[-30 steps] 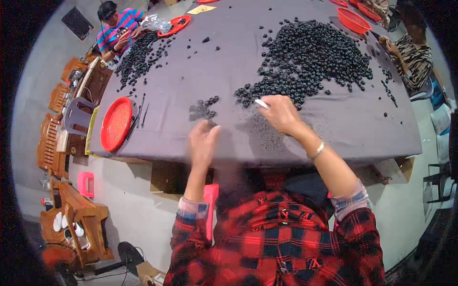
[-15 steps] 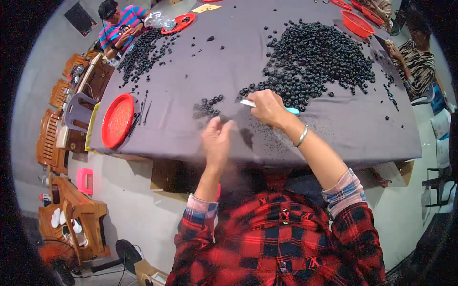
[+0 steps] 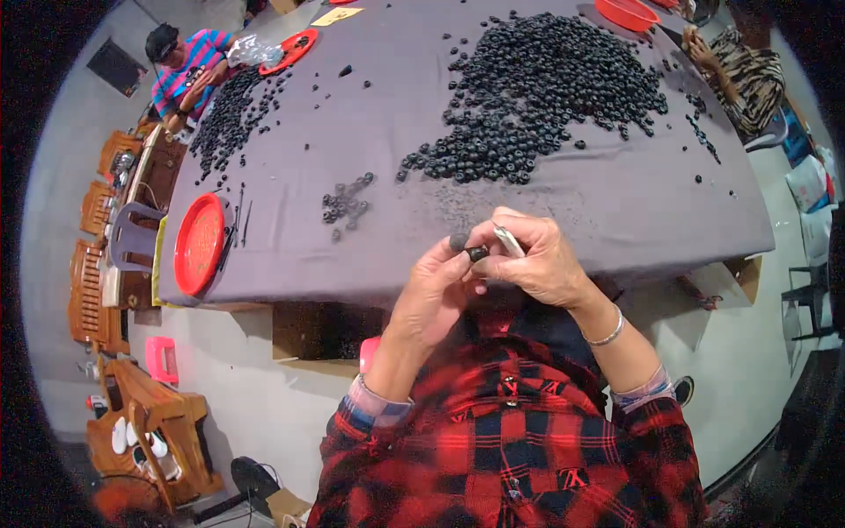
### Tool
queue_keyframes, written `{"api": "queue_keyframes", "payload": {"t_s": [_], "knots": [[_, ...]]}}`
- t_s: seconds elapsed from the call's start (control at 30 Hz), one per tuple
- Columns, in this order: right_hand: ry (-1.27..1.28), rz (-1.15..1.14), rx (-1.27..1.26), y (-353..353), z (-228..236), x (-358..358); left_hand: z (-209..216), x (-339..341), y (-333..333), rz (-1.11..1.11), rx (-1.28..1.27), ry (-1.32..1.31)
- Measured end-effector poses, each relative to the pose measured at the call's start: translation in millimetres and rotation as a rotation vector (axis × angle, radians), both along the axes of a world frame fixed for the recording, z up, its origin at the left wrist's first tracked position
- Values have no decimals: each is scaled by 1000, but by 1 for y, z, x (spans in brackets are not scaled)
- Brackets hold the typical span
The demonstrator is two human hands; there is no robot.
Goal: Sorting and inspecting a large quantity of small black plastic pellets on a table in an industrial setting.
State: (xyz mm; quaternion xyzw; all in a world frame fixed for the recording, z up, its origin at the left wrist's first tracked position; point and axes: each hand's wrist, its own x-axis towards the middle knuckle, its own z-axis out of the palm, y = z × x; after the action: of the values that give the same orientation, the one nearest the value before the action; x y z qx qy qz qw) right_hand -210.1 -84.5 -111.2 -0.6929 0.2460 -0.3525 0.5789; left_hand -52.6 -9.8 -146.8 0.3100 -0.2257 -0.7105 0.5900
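My left hand (image 3: 431,299) pinches a small black ring-like piece (image 3: 477,254) between thumb and fingers, just over the table's near edge. One of its fingertips looks dark, perhaps covered. Close against it, my right hand (image 3: 546,264) grips a slim white-handled tool (image 3: 508,241); its working end is hidden by the fingers. Beyond the hands, a large heap of round black pieces with holes (image 3: 554,79) covers the table. A smaller group of black pieces (image 3: 346,208) lies left of it. Fine dark crumbs (image 3: 458,201) are scattered between heap and hands.
A red plate (image 3: 199,242) stands at the table's left edge beside thin dark sticks (image 3: 246,223). At the far left, a person (image 3: 189,70) sits by another black pile (image 3: 231,114) and a red tray (image 3: 289,53). Another person (image 3: 739,79) sits at the right. A red basin (image 3: 625,15) stands far off.
Both hands have drawn back toward me and come together. My left hand, open near the small group before, now holds a black piece. The right hand left the heap's edge, keeping the tool.
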Motion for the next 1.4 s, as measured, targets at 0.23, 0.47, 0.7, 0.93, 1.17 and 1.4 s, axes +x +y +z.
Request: {"api": "queue_keyframes", "payload": {"t_s": [0.23, 0.47, 0.7, 0.93, 1.17, 1.4], "knots": [[-30, 19, -43, 10, 8, -1, 6, -2, 7, -14, 6, 132], [-18, 13, 51, 16, 11, 0, 10, -5, 10, -24, 36, 137], [-128, 101, 295, 13, 6, -1, 9, -6, 8, -47, 61, 157], [129, -47, 48, 2, 2, -9, 11, -6, 11, 14, 92, 255], [122, -84, -438, 16, -6, -7, 2, -3, 12, 144, 82, 341], [200, -92, -514, 17, -3, -7, 7, -5, 12, 141, 58, 301]]}}
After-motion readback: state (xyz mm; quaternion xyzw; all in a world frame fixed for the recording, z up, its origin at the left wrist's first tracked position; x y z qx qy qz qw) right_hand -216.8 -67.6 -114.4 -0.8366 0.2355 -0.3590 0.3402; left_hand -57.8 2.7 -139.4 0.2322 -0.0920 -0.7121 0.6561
